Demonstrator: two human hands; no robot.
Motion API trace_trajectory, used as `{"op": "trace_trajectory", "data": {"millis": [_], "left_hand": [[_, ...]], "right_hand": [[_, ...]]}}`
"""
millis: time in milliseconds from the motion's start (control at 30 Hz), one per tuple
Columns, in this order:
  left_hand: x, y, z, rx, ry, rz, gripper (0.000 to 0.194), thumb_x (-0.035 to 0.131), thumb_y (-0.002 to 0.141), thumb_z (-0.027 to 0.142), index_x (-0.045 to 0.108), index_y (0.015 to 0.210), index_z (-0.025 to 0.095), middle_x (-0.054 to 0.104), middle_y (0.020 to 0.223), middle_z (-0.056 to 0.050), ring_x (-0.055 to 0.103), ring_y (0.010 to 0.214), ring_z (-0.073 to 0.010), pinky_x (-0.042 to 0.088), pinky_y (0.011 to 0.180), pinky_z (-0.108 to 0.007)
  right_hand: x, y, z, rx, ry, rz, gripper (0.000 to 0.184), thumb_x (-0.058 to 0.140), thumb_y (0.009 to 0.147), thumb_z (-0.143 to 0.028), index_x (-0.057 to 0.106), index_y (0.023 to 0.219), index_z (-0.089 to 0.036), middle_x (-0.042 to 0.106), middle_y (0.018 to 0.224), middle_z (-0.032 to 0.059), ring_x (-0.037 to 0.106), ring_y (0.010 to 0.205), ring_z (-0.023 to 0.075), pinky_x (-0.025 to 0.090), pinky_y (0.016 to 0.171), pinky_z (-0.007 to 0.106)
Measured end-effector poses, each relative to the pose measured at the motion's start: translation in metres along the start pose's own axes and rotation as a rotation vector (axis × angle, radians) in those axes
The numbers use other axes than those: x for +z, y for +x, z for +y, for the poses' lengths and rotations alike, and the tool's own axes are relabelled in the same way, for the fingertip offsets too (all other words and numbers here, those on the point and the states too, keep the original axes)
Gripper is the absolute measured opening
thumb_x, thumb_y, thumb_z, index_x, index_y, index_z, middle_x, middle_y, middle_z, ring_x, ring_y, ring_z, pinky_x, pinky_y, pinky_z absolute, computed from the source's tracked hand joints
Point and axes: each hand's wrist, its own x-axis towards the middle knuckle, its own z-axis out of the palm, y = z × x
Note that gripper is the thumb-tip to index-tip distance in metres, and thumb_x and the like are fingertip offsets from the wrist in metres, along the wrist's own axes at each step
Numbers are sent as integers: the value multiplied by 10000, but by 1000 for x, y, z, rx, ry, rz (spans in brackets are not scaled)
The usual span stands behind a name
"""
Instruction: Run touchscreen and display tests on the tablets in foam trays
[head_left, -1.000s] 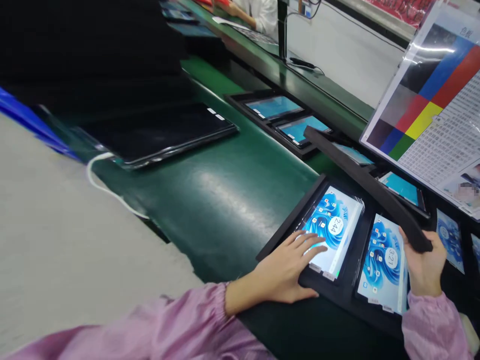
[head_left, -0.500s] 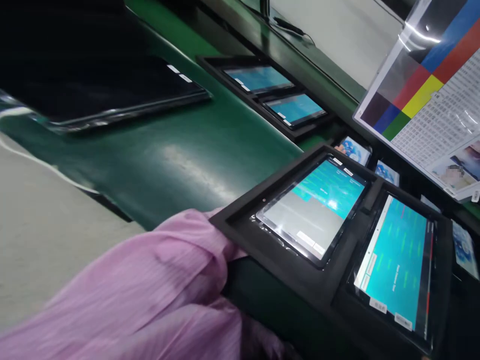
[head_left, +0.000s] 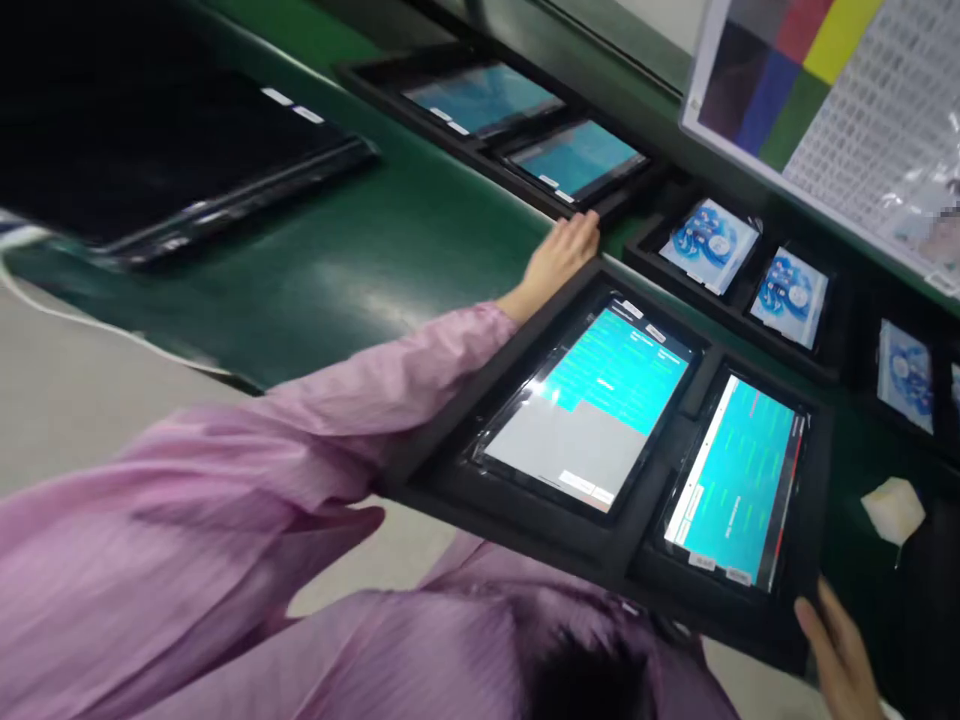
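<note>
I saw one person with two hands and one black tray [head_left: 656, 480]. The tray was tipped, and its near edge stuck out over the person's pink clothes [head_left: 405, 650]. Two tablets sat inside it, side by side. The left tablet [head_left: 592, 400] was blue-green on top and grey below. The right tablet [head_left: 739, 480] was mostly blue-green.

The right hand [head_left: 844, 640] pinched the tray's near right corner, though part of that hand was cut off. The left hand [head_left: 562, 258] was by the far left corner, with its fingers close together. Its tips were up against a second tray [head_left: 469, 150], and I could not tell if they gripped anything. The left sleeve [head_left: 420, 370] ran along the tray's left side.

That second tray had two tablets. A third tray [head_left: 720, 305] had two more, with blue swirly pictures. One more tablet [head_left: 905, 375] shone farther right.

One big dark wrapped thing [head_left: 172, 170] lay on the green table [head_left: 390, 260], with two white stickers [head_left: 308, 114] on it. I counted one white cord [head_left: 112, 335], one little pale block [head_left: 892, 508] and one sheet with coloured squares [head_left: 847, 110].
</note>
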Motion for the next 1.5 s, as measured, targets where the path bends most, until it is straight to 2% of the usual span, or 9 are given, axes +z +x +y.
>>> {"op": "trace_trajectory", "data": {"millis": [133,233,400,567,700,933,1167,1367,1500], "left_hand": [[-38,-30,-38,-28,51,-42,462,440,1099,148,427,1477,-117,300,1726,-274,304,1596,-323,255,1327,-639],[-54,-61,-42,27,69,5,410,438,1119,221,548,1427,-27,465,1640,-239,468,1490,-322,413,1245,-634],[-70,-122,10,341,15,51,306,448,1129,233,618,1367,142,584,1542,-162,571,1406,-294,529,1143,-575],[-81,-159,51,463,-70,31,295,528,1067,127,622,1339,192,620,1504,-141,588,1405,-290,545,1120,-532],[-80,-166,55,493,-81,40,308,533,1050,95,629,1314,220,637,1477,-116,620,1368,-278,563,1090,-508],[-77,-168,54,473,-106,44,293,521,1045,89,649,1277,213,663,1450,-114,635,1351,-277,573,1063,-502],[-73,-170,51,408,-127,3,274,484,1046,133,687,1201,233,716,1386,-93,671,1293,-269,582,1040,-501],[-74,-168,54,470,-159,65,261,501,1023,79,662,1181,210,715,1333,-114,688,1259,-266,587,1003,-439],[-74,-169,52,460,-212,-53,219,538,1017,214,712,1149,229,707,1351,-82,674,1292,-298,571,1068,-493]], "right_hand": [[-6,25,-17,113,-60,185,418,664,912,-625,702,1316,-523,633,1315,55,739,1040,367,669,773,522],[4,47,-49,-111,-256,208,456,601,984,-624,734,1313,-337,546,1512,118,559,1380,435,537,1086,656],[37,77,-75,-402,-397,-47,399,486,1096,-476,657,1434,-351,375,1701,94,344,1573,414,399,1195,719],[17,78,-71,-342,-483,22,389,478,1098,-514,789,1145,-285,472,1653,83,325,1583,452,312,1225,764],[8,79,-90,-315,-477,120,347,501,1098,-444,776,1151,-239,521,1606,132,308,1597,430,320,1257,695],[48,101,-123,-504,-472,-13,293,511,1089,-311,770,1217,-262,480,1634,100,337,1579,423,358,1236,720],[58,109,-124,-522,-483,10,273,538,1076,-272,770,1219,-246,476,1632,120,330,1586,421,326,1261,714],[63,109,-124,-522,-446,90,247,566,1064,-263,768,1207,-250,466,1643,108,301,1596,428,329,1262,690],[71,111,-127,-604,-427,17,230,582,1068,-287,777,1189,-295,493,1625,80,353,1576,392,356,1260,643]]}}
